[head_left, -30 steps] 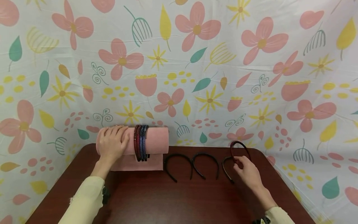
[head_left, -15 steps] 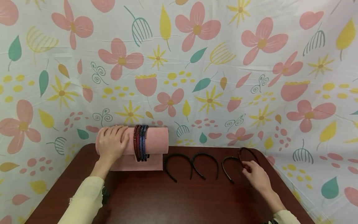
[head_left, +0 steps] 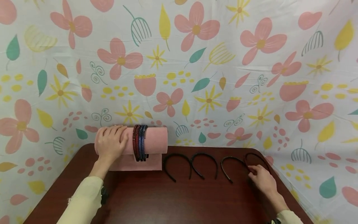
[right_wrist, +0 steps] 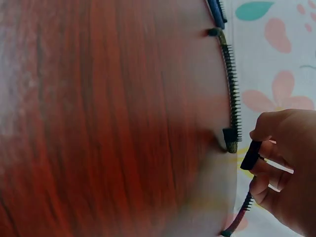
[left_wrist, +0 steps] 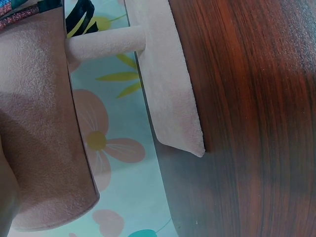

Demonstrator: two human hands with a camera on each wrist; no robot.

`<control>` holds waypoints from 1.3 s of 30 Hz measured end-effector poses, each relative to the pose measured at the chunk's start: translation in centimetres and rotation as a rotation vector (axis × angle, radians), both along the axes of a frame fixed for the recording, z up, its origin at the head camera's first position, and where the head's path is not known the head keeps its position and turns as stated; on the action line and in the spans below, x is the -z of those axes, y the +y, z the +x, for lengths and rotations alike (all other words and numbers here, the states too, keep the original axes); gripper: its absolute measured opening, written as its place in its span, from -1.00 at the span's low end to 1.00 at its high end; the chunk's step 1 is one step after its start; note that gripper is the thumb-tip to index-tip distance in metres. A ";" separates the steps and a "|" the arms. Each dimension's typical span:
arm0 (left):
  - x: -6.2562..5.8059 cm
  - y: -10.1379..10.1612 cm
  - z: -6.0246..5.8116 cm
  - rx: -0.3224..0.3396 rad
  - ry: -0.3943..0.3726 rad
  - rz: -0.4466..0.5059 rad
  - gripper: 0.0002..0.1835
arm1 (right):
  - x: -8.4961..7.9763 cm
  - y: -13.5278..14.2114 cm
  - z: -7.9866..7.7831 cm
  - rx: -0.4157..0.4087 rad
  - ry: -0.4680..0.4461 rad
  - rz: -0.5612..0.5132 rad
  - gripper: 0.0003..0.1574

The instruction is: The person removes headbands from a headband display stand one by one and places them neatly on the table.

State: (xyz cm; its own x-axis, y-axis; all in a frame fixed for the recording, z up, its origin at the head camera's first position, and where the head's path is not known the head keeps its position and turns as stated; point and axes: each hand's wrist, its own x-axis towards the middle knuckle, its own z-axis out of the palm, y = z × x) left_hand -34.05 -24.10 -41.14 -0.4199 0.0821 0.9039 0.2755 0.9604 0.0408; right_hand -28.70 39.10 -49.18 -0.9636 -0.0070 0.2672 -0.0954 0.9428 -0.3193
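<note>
A pink cylindrical headband holder (head_left: 158, 140) stands at the back left of the table. My left hand (head_left: 110, 141) rests on its left end, fingers laid over the roll; in the left wrist view that hand is mostly cut off beside the roll (left_wrist: 44, 98). Red and blue headbands (head_left: 139, 143) sit around the roll's middle. At the far right, my right hand (head_left: 263, 179) pinches one end of a dark red headband (head_left: 252, 153), whose arch points to the back. The right wrist view shows the dark tip (right_wrist: 251, 155) between thumb and fingers.
Three dark headbands lie in a row between holder and right hand: the left one (head_left: 165, 161), the middle one (head_left: 204, 154) and the right one (head_left: 222, 163). A flower-patterned sheet (head_left: 179, 93) hangs right behind the brown table (head_left: 179, 199).
My right hand has moved rightward and a little toward me, bringing the dark red headband down from over the third headband to the row's right end. The left hand has stayed on the holder.
</note>
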 end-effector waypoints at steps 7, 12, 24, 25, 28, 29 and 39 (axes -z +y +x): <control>0.2 0.0 -0.1 0.012 0.016 0.009 -0.57 | 0.2 1.1 -0.3 0.038 -0.070 0.024 -0.55; 0.0 -0.1 0.0 0.008 -0.011 0.004 -0.55 | 0.5 1.6 -0.5 0.068 -0.096 0.034 -0.55; -0.1 0.0 0.1 0.009 -0.038 0.007 -0.53 | 1.1 2.3 -0.5 0.078 -0.070 0.038 -0.58; 0.0 0.0 0.1 0.009 -0.031 0.006 -0.54 | 1.1 2.4 -0.6 0.077 -0.065 0.041 -0.58; 0.0 -0.1 0.0 0.015 -0.003 0.010 -0.56 | 1.1 2.5 -0.8 0.067 -0.072 0.043 -0.58; 0.0 -0.1 -0.1 0.015 0.002 0.010 -0.56 | 1.1 2.5 -0.8 0.065 -0.078 0.041 -0.58; 0.1 -0.1 -0.1 0.001 -0.033 -0.008 -0.52 | 1.2 2.5 -1.1 0.048 -0.087 0.021 -0.59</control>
State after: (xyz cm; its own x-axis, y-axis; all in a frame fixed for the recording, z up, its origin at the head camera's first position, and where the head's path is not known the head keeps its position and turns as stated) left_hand -34.12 -24.17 -41.20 -0.4494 0.0897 0.8888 0.2756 0.9603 0.0424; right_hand -29.81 41.56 -50.37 -0.9824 0.0354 0.1832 -0.0224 0.9524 -0.3041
